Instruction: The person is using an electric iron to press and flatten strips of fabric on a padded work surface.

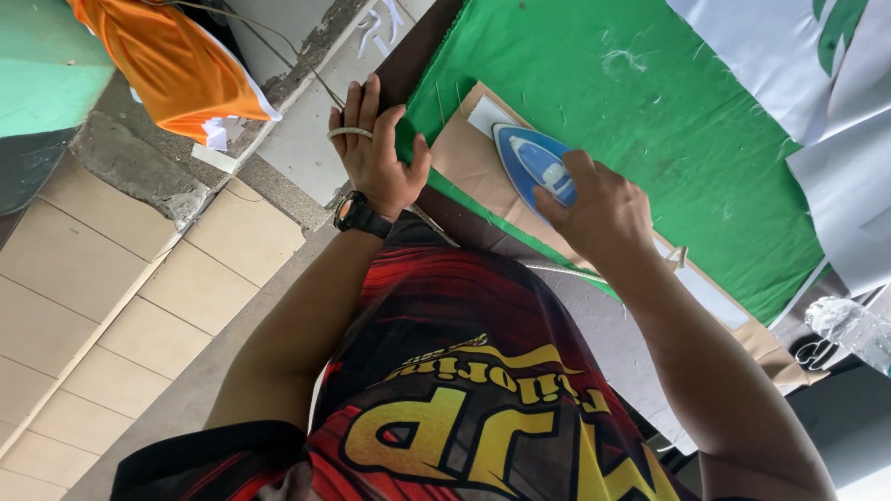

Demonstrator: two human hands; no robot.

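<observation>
In the head view, the picture is turned so that the person's torso fills the bottom and both arms are reaching up toward the work surface. The right hand (599, 209) is closing around the handle of a blue and white electric iron (531, 160), fingers wrapped over the top, clamped on it. The iron is lying flat on a sheet of brown paper (469, 153), its pointed nose toward the upper left of the frame. The brown paper is resting on a wide green cloth (650, 102) that is covering the table.

The left hand (374, 153) is pressing flat, fingers together and stretched out, at the near edge of the green cloth just beside the brown paper; it is holding nothing, only bearing down on the edge. A pale band is circling its fingers and a black wristwatch (360, 215) is sitting on the wrist.

White fabric with a green shape (826, 65) is lying at the far right over the green cloth. An orange and white cloth (176, 60) is hanging at the upper left above a tiled floor (121, 306). A clear plastic bottle (849, 329) is showing at the right edge.
</observation>
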